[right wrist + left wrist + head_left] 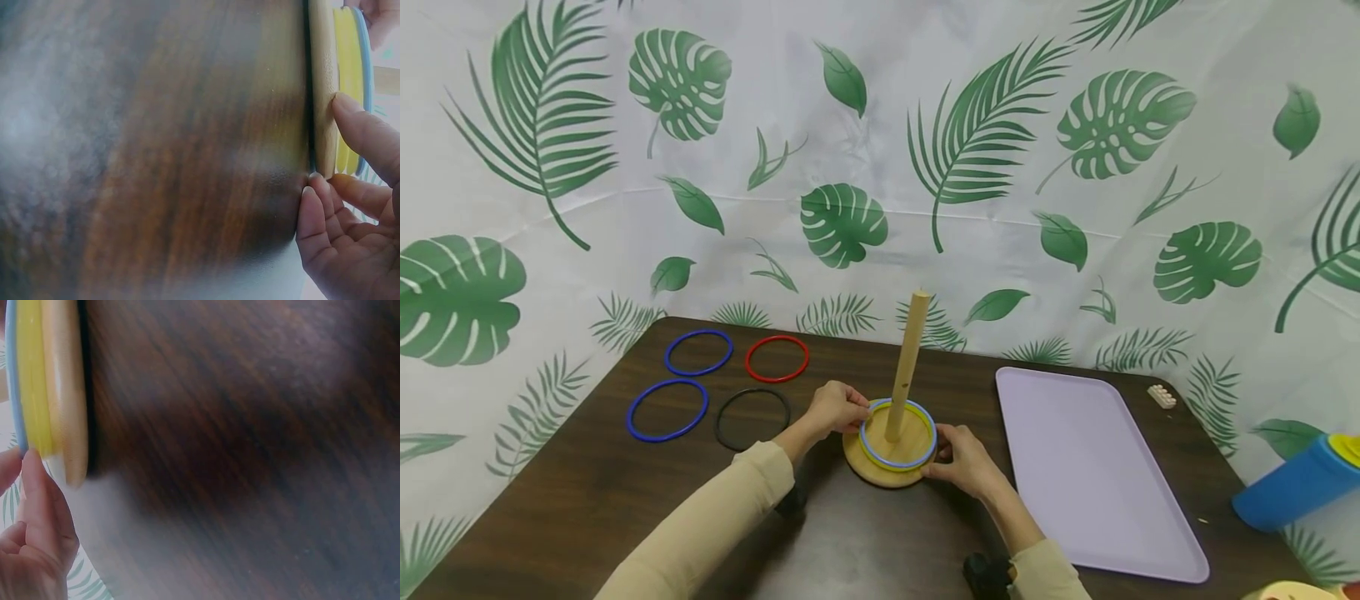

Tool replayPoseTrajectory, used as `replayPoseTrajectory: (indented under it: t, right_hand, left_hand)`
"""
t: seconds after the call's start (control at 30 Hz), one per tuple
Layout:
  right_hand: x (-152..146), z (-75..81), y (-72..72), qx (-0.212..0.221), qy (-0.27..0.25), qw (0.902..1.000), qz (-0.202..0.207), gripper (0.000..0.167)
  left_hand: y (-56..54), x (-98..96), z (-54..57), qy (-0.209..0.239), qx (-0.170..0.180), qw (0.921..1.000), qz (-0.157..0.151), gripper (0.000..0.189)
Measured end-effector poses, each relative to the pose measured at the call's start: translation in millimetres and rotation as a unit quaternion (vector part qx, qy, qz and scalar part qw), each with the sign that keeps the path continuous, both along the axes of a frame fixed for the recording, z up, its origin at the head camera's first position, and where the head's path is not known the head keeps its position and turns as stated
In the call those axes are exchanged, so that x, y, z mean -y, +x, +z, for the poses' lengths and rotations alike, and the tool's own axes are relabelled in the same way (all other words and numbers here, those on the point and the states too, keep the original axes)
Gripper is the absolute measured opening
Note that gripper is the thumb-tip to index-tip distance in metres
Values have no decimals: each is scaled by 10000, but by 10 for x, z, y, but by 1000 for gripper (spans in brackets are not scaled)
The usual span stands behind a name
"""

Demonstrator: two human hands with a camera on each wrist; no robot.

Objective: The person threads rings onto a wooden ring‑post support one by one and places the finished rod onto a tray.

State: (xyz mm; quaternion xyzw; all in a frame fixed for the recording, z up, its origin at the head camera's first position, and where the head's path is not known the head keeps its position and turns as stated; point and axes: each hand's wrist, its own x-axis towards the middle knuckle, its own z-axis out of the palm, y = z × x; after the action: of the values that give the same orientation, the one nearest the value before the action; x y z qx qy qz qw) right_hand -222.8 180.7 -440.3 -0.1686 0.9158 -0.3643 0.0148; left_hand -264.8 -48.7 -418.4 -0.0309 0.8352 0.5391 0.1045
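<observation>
A wooden peg (908, 358) stands upright on a round wooden base (867, 471) near the middle of the table. Around the foot of the peg lie yellow rings (30, 375), stacked on the base, with a light blue ring (898, 465) on top. My left hand (835, 408) pinches the light blue ring at its left edge between thumb and finger. On the opposite side, my right hand (966, 462) grips the edge of the base; its thumb lies beside the yellow rings and the other fingers curl at the rim.
To the left lie two blue rings (658, 440), a red ring (775, 381) and a black ring (752, 390). A lilac tray (1075, 467) is right of the base. Past it are a small pale block (1162, 396) and a blue bottle (1277, 492). A leaf-patterned cloth (925, 275) hangs behind.
</observation>
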Motion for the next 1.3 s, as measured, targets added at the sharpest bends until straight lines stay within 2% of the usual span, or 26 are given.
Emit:
replayPoseTrajectory:
  t: [0.27,0.4,0.5,0.53,0.63,0.9,1.3]
  right_hand:
    - [17,34,15,-2,-13,10000,-3,58]
    - [-10,21,19,-33,-144,9998,129,59]
    - [-41,-9,19,-232,-304,9987,327,59]
    - [-59,-40,5,-424,-345,9974,473,58]
    - [-69,-51,-2,-545,-406,9961,559,56]
    - [-9,12,15,5,-115,9999,49,59]
    - [-15,10,4,10,-109,9999,103,59]
  left_hand:
    - [34,46,16,17,-76,10000,-54,9]
    - [55,77,28,198,-76,9998,14,11]
    - [69,121,30,333,-105,9994,84,12]
    - [72,143,33,357,-101,9993,106,13]
    - [70,226,48,310,-198,9992,136,14]
    - [55,659,128,2,-297,9994,171,20]
    - [44,1395,204,-435,-375,9978,329,26]
